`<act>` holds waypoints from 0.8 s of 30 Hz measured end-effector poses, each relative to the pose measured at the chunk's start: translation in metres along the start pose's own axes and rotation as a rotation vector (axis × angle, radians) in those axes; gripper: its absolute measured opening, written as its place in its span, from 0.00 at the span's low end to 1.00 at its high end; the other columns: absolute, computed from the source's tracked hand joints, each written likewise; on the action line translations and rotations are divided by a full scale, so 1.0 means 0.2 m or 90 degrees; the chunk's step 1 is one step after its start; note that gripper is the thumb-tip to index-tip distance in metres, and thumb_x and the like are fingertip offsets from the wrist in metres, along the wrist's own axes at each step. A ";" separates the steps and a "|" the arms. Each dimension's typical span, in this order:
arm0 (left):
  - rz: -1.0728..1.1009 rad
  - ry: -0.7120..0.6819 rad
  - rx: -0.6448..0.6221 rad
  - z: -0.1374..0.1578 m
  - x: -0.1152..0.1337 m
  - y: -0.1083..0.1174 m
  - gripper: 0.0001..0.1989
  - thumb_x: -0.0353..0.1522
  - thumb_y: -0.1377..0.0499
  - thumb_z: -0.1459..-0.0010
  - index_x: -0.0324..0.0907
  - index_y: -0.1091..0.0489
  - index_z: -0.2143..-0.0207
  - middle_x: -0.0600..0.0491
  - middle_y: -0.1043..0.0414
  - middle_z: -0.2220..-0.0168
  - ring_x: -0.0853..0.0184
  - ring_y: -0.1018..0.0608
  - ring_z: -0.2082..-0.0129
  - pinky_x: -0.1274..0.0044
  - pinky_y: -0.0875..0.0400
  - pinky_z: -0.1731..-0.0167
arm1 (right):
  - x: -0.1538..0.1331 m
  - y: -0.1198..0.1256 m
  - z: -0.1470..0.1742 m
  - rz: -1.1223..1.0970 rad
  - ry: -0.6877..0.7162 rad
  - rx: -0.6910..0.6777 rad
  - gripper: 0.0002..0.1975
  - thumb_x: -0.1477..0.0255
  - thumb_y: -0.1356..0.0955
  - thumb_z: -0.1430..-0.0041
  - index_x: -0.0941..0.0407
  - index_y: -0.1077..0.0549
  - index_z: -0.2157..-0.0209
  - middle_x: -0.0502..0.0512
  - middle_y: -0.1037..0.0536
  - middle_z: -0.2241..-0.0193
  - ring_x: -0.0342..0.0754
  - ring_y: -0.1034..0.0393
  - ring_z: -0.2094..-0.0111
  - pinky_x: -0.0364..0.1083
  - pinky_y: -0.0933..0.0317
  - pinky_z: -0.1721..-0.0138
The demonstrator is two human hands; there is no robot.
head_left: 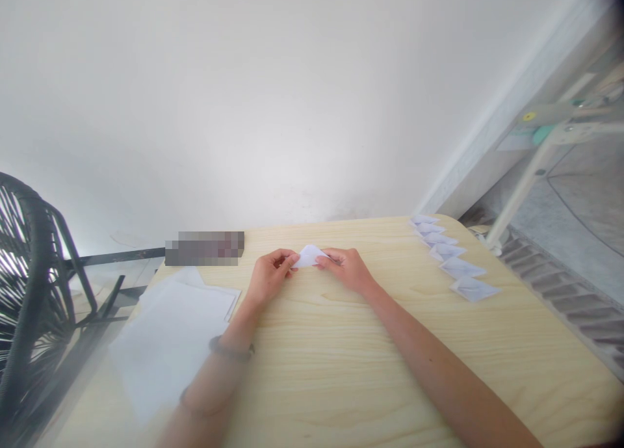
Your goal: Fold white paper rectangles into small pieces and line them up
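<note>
A small folded piece of white paper (pixel 310 257) is held between my two hands over the middle of the table. My left hand (pixel 273 272) pinches its left corner between thumb and fingers. On the opposite corner, the thumb and fingers of my right hand (pixel 347 267) are closed. The paper's top edge peaks in the middle, and its lower edge runs nearly straight between the thumbs. Fingers behind the paper are partly hidden.
Loose white sheets (pixel 170 331) lie on the left of the wooden table (pixel 312 370), partly behind my left forearm. Several folded paper shapes (pixel 472 288) form a row on the right. A blurred-out dark box (pixel 205 248) sits at the back left. A woven chair (pixel 34 292) stands left.
</note>
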State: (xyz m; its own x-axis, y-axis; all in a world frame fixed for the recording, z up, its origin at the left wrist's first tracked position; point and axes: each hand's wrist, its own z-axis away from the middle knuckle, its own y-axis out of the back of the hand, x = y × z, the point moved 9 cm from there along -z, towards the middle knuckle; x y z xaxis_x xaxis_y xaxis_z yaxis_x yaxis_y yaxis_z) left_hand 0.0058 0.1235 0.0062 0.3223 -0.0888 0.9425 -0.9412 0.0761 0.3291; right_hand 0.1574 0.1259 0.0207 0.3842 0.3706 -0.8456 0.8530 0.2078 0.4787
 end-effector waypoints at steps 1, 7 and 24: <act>-0.005 -0.004 0.004 0.00 0.00 0.00 0.17 0.43 0.46 0.50 0.37 0.30 0.69 0.53 0.31 0.78 0.71 0.30 0.79 0.79 0.35 0.76 | 0.00 0.00 0.00 -0.004 0.000 -0.002 0.14 0.66 0.39 0.45 0.57 0.26 0.69 0.49 0.24 0.74 0.43 0.33 0.74 0.39 0.44 0.73; 0.010 0.008 0.028 0.00 -0.02 0.01 0.17 0.43 0.45 0.52 0.37 0.30 0.69 0.52 0.30 0.77 0.72 0.30 0.81 0.80 0.34 0.78 | 0.02 -0.01 0.00 -0.012 -0.017 -0.009 0.15 0.64 0.39 0.45 0.57 0.26 0.68 0.49 0.23 0.74 0.43 0.32 0.74 0.39 0.43 0.73; 0.042 0.046 0.051 0.01 -0.04 0.03 0.17 0.43 0.43 0.53 0.37 0.32 0.68 0.51 0.27 0.79 0.70 0.27 0.81 0.78 0.32 0.76 | 0.04 -0.02 -0.01 -0.111 -0.039 -0.012 0.16 0.63 0.41 0.43 0.59 0.29 0.64 0.55 0.23 0.73 0.46 0.27 0.70 0.42 0.37 0.68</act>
State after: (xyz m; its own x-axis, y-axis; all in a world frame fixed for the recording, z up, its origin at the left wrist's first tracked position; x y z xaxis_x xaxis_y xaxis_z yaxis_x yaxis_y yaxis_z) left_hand -0.0021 0.1231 0.0002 0.2630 -0.0139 0.9647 -0.9648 -0.0002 0.2631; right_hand 0.1571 0.1292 0.0127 0.2527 0.2712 -0.9288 0.9021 0.2810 0.3275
